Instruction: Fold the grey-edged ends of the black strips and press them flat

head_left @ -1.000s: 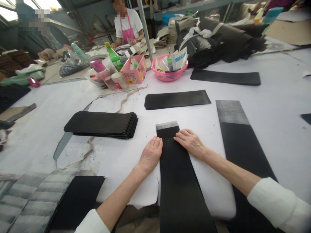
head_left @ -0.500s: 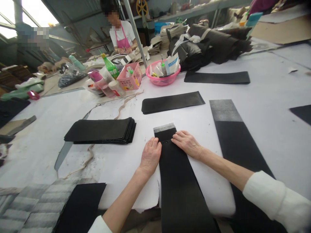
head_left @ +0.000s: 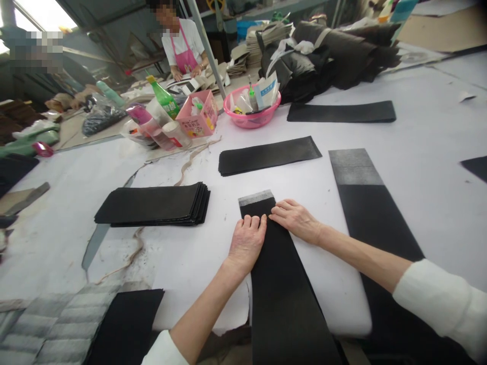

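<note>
A long black strip of sheet material (head_left: 285, 299) runs from the table's near edge away from me, with a pale grey band (head_left: 257, 196) across its far end. My left hand (head_left: 246, 243) presses on the strip near that end, fingers bent and close together, the thumb reaching toward the middle. At the strip's right edge, my right hand (head_left: 299, 221) pinches the material, its fingertips nearly meeting the left thumb. What lies under the fingertips is hidden. A second black strip (head_left: 380, 223) with a grey end lies to the right, beside my forearm.
To the left sits a stack of black pieces (head_left: 148, 204). Farther back are a smaller black stack (head_left: 268, 155), another strip (head_left: 340, 112), a pink basin (head_left: 251, 119), a pink box (head_left: 198, 117) and a green bottle (head_left: 163, 96). A person (head_left: 186, 48) works beyond the table.
My left hand has slid right across the strip, from its left edge toward my right hand. The right hand stays at the right edge. The view has shifted slightly.
</note>
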Available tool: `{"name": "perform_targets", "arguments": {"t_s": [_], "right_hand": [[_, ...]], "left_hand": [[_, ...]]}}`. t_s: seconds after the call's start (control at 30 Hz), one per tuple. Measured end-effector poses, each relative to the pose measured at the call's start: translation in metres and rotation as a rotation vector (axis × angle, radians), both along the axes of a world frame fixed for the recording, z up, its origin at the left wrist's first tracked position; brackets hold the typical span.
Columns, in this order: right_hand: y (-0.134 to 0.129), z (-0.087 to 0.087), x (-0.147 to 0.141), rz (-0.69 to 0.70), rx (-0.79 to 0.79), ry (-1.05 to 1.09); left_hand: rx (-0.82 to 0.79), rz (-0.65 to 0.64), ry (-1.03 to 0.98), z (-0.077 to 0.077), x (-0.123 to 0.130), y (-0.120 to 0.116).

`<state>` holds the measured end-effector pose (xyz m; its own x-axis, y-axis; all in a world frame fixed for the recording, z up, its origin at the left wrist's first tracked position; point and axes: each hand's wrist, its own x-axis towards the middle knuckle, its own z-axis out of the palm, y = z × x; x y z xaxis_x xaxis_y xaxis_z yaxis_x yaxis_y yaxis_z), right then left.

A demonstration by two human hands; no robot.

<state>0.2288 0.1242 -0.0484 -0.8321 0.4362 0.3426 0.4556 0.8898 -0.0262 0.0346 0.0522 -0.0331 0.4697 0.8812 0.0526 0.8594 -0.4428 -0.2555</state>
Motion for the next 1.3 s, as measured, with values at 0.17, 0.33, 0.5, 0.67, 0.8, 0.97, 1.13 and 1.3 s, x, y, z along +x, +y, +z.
{"name": "perform_targets", "arguments": {"t_s": [0.17,0.33,0.5,0.67,0.8,0.97,1.13,1.3], "right_hand": [[0.005,-0.001,0.006,0.008,-0.048,-0.023],[0.005,-0.006,0.005,0.009,-0.043,-0.027],[0.007,-0.005,0.008,-0.004,-0.067,-0.006],[0.010,-0.002,0.011,0.011,-0.071,0.028],[0.012,-0.002,0.015,0.044,-0.081,0.034],[0.011,-0.002,0.020,0.064,-0.125,0.038],[0.010,-0.007,0.023,0.045,-0.188,0.078],[0.011,-0.016,0.024,-0.062,-0.261,0.169]], "left_hand": [[0.001,0.009,0.018,-0.001,0.002,0.000],[-0.013,-0.002,0.022,-0.001,0.003,0.001],[-0.018,0.001,0.016,0.000,0.004,0.001],[-0.019,0.003,0.031,0.000,0.005,0.001],[-0.017,0.007,0.043,0.000,0.005,0.001],[-0.027,0.002,0.045,0.002,0.006,0.001],[-0.027,0.004,0.051,0.001,0.007,0.001],[-0.028,0.004,0.058,0.000,0.008,0.002]]}}
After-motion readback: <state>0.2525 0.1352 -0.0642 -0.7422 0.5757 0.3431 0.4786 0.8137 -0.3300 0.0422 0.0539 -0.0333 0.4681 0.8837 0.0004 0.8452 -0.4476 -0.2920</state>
